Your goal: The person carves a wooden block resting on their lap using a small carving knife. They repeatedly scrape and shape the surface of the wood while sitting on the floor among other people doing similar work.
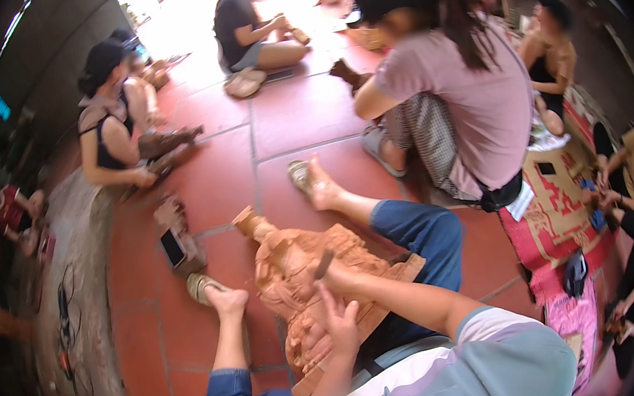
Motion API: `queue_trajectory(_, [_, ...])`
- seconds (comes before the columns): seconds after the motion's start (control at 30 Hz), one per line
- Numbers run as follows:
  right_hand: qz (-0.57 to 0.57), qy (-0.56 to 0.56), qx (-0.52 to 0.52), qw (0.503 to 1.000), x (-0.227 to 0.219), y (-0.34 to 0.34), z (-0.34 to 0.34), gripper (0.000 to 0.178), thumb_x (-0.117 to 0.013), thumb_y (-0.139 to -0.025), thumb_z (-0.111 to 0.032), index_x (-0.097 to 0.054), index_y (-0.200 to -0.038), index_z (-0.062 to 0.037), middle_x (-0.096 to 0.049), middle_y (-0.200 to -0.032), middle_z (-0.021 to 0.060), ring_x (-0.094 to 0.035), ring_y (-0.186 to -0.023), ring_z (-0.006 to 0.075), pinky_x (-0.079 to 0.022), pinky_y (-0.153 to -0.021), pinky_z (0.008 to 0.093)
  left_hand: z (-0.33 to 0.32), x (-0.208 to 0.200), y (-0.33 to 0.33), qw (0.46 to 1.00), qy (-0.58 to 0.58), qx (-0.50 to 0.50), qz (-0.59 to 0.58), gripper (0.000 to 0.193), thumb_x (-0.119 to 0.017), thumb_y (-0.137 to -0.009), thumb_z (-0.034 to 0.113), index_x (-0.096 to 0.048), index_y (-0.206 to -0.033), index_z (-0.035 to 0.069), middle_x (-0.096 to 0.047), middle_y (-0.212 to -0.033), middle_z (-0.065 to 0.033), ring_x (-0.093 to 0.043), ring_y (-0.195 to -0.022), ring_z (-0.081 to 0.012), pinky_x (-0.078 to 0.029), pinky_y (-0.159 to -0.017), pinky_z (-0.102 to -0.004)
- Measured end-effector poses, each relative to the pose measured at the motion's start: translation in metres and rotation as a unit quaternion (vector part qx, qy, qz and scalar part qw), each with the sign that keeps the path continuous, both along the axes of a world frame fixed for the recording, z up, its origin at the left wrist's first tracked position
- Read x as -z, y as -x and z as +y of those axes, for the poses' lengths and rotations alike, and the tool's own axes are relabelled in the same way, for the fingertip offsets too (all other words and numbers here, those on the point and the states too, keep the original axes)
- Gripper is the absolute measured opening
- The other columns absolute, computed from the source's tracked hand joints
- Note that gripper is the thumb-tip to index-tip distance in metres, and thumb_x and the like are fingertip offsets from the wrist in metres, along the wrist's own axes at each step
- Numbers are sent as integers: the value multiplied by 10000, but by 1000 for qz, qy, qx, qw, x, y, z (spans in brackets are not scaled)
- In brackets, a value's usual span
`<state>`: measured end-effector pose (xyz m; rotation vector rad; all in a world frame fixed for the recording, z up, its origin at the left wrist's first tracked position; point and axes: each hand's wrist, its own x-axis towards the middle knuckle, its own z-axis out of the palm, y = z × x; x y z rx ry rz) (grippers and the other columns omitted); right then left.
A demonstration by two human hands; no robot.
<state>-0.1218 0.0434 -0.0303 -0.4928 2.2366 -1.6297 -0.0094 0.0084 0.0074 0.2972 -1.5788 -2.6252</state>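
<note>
A carved reddish-brown wooden figure (285, 259) lies between my legs on its flat wooden base (409, 268), its narrow top pointing away from me. My right hand (335, 277) is closed at the figure's middle, around a small dark flat piece (325, 263) that sticks up from the fingers. Whether that is a blade or an abrasive strip, I cannot tell. My left hand (342, 331) is just nearer to me, over the lower part of the carving. Its index finger and thumb are stretched apart, and nothing shows between them; the other fingers are partly hidden.
Red floor tiles (300, 115) surround me. A phone (173, 246) rests on a wooden block (193, 251) beyond my left foot. Several people sit around; the nearest, in a pink shirt (469, 97), is ahead right. Flattened sacks (557, 204) and cardboard cover the right side.
</note>
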Motion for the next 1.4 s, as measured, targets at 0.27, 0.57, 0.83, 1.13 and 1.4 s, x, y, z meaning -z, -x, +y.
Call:
queue_trajectory(0.27, [23, 4, -8, 1000, 4, 10, -8, 57, -536, -714, -16, -570, -681, -48, -546, -616, 21, -493, -556, 121, -391, -482, 273, -3, 0, 2, 1000, -22, -5, 5, 829, -415, -768, -96, 33, -1445, 74, -96, -1485, -150, -143, -1372, -247, -121, -1102, -330])
queue_trajectory(0.57, [-2, -13, -19, 1000, 8, 6, -2, 44, -550, -705, -16, -570, -684, -48, -551, -618, 28, -499, -556, 128, -397, -486, 279, -10, 19, 0, 998, 62, 10, 15, 839, -436, -771, -98, 52, -1437, 53, -89, -1487, -148, -180, -1358, -231, -146, -1095, -310])
queue_trajectory(0.83, [-45, -4, -51, 998, -11, -2, -8, 35, -562, -697, -15, -571, -688, -48, -556, -620, 34, -505, -556, 134, -403, -491, 284, -15, 12, -8, 998, 55, 0, 37, 818, -426, -796, -81, 84, -1426, 31, -95, -1483, -157, -151, -1369, -238, -147, -1098, -316])
queue_trajectory(1.13, [129, -41, -40, 990, -2, -3, -10, 98, -608, -668, -17, -598, -714, -103, -586, -654, 88, -571, -611, 215, -442, -551, 325, -7, 9, -8, 999, 26, -23, 29, 812, -425, -793, -82, 81, -1422, 13, -77, -1486, -160, -132, -1375, -235, -148, -1101, -327])
queue_trajectory(1.4, [102, -56, -28, 993, -1, -3, -14, 53, -593, -710, -33, -597, -737, -78, -593, -658, 62, -546, -574, 145, -444, -525, 305, -5, 19, -11, 996, 71, -40, 40, 829, -442, -797, -77, 75, -1432, 48, -88, -1481, -156, -140, -1369, -247, -146, -1099, -321])
